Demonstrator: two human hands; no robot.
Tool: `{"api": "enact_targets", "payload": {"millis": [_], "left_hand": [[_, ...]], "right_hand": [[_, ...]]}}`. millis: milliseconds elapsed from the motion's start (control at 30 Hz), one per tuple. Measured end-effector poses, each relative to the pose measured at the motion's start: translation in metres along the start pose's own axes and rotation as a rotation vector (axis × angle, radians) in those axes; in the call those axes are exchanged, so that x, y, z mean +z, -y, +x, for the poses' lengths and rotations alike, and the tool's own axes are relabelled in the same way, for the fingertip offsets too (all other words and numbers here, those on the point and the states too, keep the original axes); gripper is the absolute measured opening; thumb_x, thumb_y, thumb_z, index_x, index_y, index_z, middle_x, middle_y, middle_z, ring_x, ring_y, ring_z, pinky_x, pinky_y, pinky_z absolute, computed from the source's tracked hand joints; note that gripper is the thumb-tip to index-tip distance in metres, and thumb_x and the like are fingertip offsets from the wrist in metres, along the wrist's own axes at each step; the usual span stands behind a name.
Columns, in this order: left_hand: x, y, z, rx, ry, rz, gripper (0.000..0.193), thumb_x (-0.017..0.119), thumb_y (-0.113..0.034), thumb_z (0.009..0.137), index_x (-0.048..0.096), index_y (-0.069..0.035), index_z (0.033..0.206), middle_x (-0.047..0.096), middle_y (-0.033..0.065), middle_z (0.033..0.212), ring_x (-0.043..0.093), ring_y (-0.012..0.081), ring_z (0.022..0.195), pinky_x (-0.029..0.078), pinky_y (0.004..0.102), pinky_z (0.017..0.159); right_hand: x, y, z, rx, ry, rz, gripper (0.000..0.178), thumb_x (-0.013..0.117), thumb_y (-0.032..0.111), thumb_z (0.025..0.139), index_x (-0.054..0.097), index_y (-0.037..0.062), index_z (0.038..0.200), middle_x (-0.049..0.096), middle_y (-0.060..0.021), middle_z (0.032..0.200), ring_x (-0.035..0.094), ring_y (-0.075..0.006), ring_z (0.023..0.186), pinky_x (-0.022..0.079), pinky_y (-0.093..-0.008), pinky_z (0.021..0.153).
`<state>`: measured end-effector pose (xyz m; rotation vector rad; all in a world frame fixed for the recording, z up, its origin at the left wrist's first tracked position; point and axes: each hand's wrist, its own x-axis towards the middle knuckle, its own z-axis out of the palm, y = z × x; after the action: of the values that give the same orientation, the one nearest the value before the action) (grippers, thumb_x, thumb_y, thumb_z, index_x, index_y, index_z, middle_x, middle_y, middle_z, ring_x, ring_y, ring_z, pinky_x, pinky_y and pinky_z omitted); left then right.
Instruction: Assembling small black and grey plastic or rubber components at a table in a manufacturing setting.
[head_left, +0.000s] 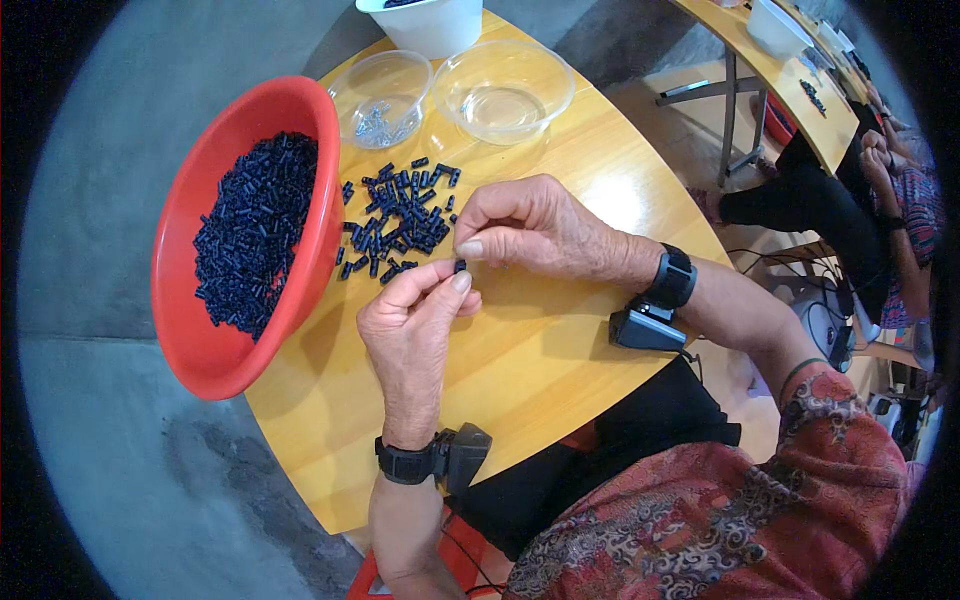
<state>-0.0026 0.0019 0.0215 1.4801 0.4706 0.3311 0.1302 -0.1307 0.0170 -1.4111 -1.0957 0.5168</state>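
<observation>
A small dark cylindrical piece (460, 266) is between my two hands, over the table's middle. My left hand (418, 318) pinches it from below with thumb and forefinger. The thumb and fingers of my right hand (535, 232) close together just above it; whatever they hold is too small to make out. A loose pile of similar dark pieces (400, 215) lies on the table beyond my hands. To the left, a tilted red basin (325, 200) holds a great heap of the same dark pieces (255, 230).
At the table's (540, 350) far side stand a clear bowl (375, 85) with small shiny parts, another clear bowl (505, 65) and a white tub (430, 25) with dark contents. On the right, another person (890, 190) sits by a second table (745, 25).
</observation>
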Motion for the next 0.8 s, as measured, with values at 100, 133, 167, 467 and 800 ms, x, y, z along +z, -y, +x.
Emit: {"api": "enact_targets", "payload": {"millis": [100, 133, 167, 467, 800], "left_hand": [[0.001, -0.001, 0.000, -0.015, 0.017, -0.011, 0.013, 0.064, 0.000, 0.081, 0.065, 0.005, 0.094, 0.066, 0.0089, 0.078, 0.065, 0.0127, 0.067, 0.054, 0.0230, 0.062], [0.001, -0.001, -0.001, -0.017, 0.016, -0.012, 0.013, 0.064, 0.000, 0.081, 0.065, 0.005, 0.094, 0.066, 0.0089, 0.078, 0.065, 0.0127, 0.067, 0.054, 0.0230, 0.062], [0.000, -0.001, -0.001, -0.037, 0.047, -0.044, 0.013, 0.064, 0.000, 0.082, 0.065, 0.005, 0.094, 0.066, 0.0090, 0.078, 0.065, 0.0127, 0.067, 0.054, 0.0233, 0.063], [-0.001, 0.000, 0.001, -0.168, 0.104, -0.135, 0.013, 0.064, 0.000, 0.081, 0.064, 0.006, 0.093, 0.066, 0.0104, 0.080, 0.065, 0.0137, 0.067, 0.056, 0.0258, 0.063], [-0.011, -0.002, 0.004, -0.245, 0.220, -0.337, 0.020, 0.058, -0.005, 0.087, 0.060, 0.006, 0.103, 0.066, 0.0161, 0.090, 0.066, 0.0175, 0.076, 0.057, 0.0292, 0.070]], "right_hand": [[0.001, 0.001, 0.000, -0.024, 0.008, -0.133, 0.014, 0.062, 0.014, 0.087, 0.060, 0.0002, 0.087, 0.060, -0.0027, 0.078, 0.056, -0.0096, 0.075, 0.046, -0.0248, 0.070], [0.001, 0.000, 0.000, -0.022, 0.010, -0.132, 0.014, 0.062, 0.014, 0.087, 0.060, 0.0002, 0.087, 0.060, -0.0027, 0.078, 0.056, -0.0096, 0.075, 0.046, -0.0248, 0.070], [0.000, 0.000, 0.000, -0.042, 0.015, -0.178, 0.014, 0.063, 0.014, 0.087, 0.060, 0.0004, 0.087, 0.060, -0.0037, 0.078, 0.056, -0.0106, 0.074, 0.046, -0.0253, 0.069], [-0.002, 0.000, -0.001, -0.040, 0.062, -0.240, 0.012, 0.064, 0.012, 0.085, 0.058, 0.0003, 0.084, 0.059, -0.0052, 0.074, 0.057, -0.0135, 0.070, 0.046, -0.0278, 0.065], [-0.002, 0.001, 0.000, 0.234, 0.023, 0.224, 0.014, 0.062, 0.015, 0.088, 0.061, 0.0016, 0.083, 0.055, 0.0038, 0.069, 0.047, -0.0028, 0.061, 0.040, -0.0191, 0.055]]}}
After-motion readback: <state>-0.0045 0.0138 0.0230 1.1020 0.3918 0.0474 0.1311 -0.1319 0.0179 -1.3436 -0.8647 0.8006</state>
